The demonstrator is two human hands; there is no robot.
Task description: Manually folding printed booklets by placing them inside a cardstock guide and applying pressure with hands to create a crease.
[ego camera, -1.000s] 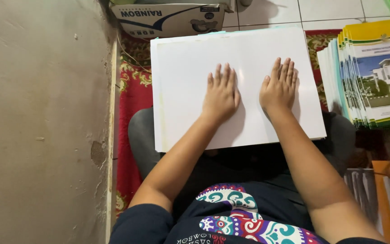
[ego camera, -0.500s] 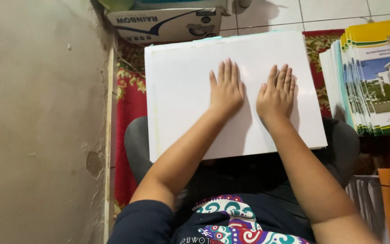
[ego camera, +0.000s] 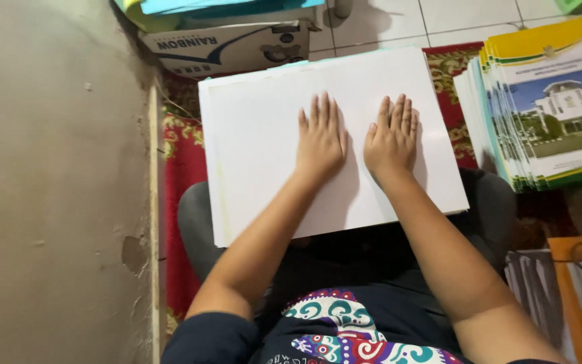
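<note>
The hands have been drawn closer together; left hand (ego camera: 320, 140) and right hand (ego camera: 391, 139) are laid flat, fingers released (nothing grasped), on the white paper stack (ego camera: 264, 148).

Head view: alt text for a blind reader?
Left hand and right hand press flat, side by side, on a stack of blank white paper sheets on the person's lap. A pile of yellow-and-green printed booklets sits to the right.
</note>
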